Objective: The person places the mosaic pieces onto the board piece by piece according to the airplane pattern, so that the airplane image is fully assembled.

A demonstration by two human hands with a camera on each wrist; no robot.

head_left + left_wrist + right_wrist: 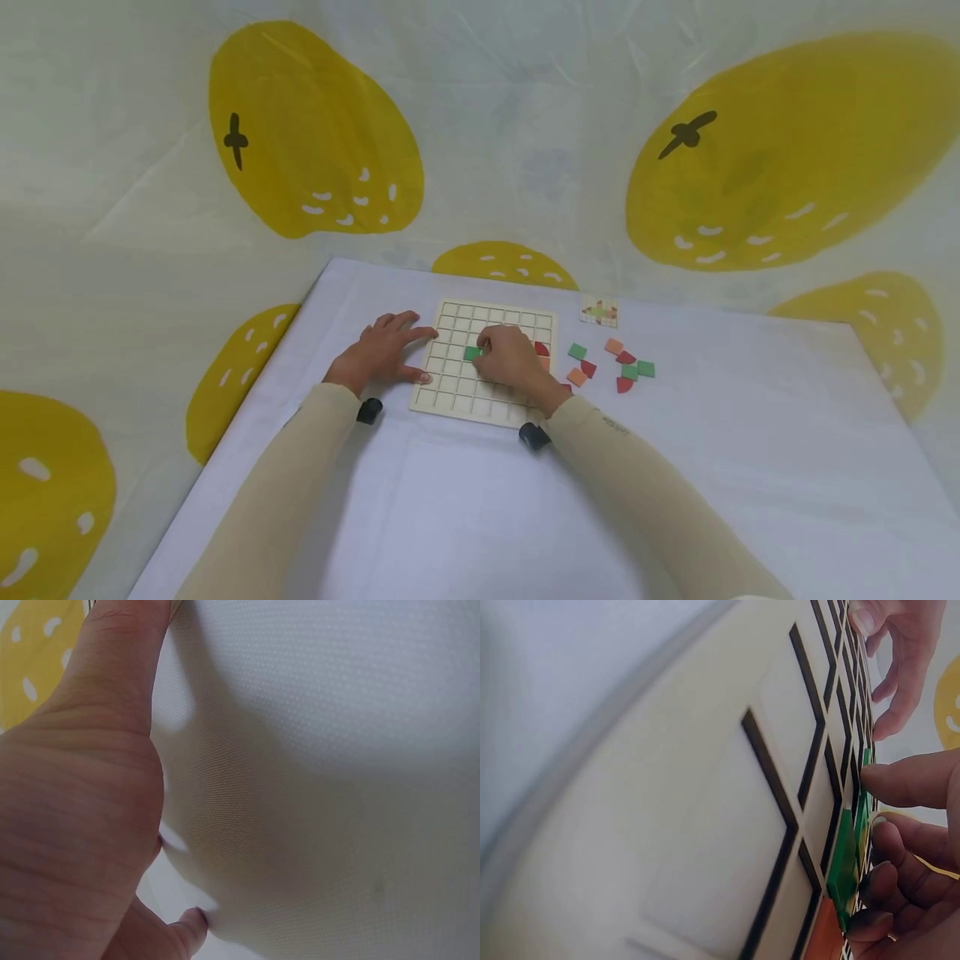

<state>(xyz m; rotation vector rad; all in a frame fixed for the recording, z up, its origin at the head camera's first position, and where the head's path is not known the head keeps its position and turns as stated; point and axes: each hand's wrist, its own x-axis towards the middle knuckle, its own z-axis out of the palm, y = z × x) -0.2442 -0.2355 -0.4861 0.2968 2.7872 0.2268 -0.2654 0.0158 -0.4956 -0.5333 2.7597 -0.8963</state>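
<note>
A pale wooden board [450,396] with a grid of square cells lies on the table. My left hand [382,350] spreads over its left side, thumb and forefinger touching the edge. Over the middle, my right hand [506,354] has curled fingers and pinches at a green square tile [864,814]. Another green tile [470,353] lies on the board just left of those fingertips. In the right wrist view, a nearer green tile [842,870] and an orange tile [823,930] sit in cells. A red quarter-round tile [542,348] is on the board's right side, partly behind my hand.
Right of the board lie several loose tiles: green squares [647,369], orange squares [614,346] and red quarter-rounds [625,385]. A small pattern card [598,312] lies at the back edge. White cloth covers the table [465,508], and a lemon-print curtain [510,150] hangs behind.
</note>
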